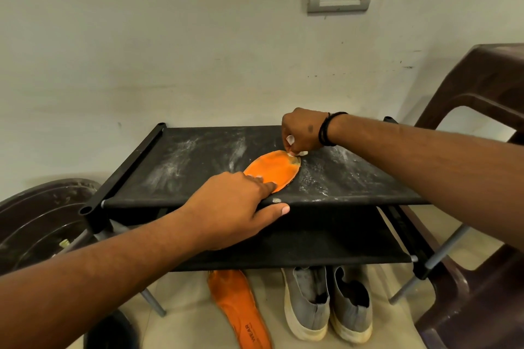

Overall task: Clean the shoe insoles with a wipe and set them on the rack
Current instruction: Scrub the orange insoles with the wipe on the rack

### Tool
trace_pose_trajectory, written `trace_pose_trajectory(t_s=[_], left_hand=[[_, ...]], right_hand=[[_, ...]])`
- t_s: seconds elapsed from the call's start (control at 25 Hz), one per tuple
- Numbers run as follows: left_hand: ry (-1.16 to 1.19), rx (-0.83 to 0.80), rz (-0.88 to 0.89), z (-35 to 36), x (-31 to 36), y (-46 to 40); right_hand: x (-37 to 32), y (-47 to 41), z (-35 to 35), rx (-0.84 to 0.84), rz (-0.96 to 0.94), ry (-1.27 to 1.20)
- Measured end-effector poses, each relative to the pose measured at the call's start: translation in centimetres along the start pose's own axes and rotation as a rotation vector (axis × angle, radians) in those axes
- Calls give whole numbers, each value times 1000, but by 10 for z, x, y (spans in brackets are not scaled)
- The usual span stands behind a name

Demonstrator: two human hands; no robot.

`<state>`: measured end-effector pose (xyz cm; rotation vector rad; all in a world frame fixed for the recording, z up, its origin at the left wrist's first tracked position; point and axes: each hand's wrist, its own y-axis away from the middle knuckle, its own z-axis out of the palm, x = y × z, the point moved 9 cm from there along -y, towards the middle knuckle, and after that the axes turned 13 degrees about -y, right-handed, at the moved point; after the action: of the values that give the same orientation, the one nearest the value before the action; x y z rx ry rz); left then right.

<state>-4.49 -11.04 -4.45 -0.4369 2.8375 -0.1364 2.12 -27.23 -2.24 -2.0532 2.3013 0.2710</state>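
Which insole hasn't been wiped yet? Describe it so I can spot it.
Find the black rack against the wall. On the floor under it, left of the grey shoes, lies an orange insole. Unlike the insole on the top shelf, no hand touches it.

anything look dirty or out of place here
Yes. The black fabric top shelf of the rack is smeared with white dusty streaks, right where the orange insole is being wiped. A second orange insole lies on the floor beside the grey slip-on shoes, not on the rack.
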Motion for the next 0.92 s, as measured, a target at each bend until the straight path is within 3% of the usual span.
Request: trace_pose_trajectory(t_s=[0.36, 0.76, 0.92], left_hand=[[-3, 2, 4, -2, 1, 0], [13, 10, 9, -2, 0, 1], [8, 24, 7, -2, 0, 0]], right_hand=[[-2, 0, 4, 161, -65, -204], [12, 18, 5, -147, 19, -223], [15, 19, -3, 65, 4, -227]])
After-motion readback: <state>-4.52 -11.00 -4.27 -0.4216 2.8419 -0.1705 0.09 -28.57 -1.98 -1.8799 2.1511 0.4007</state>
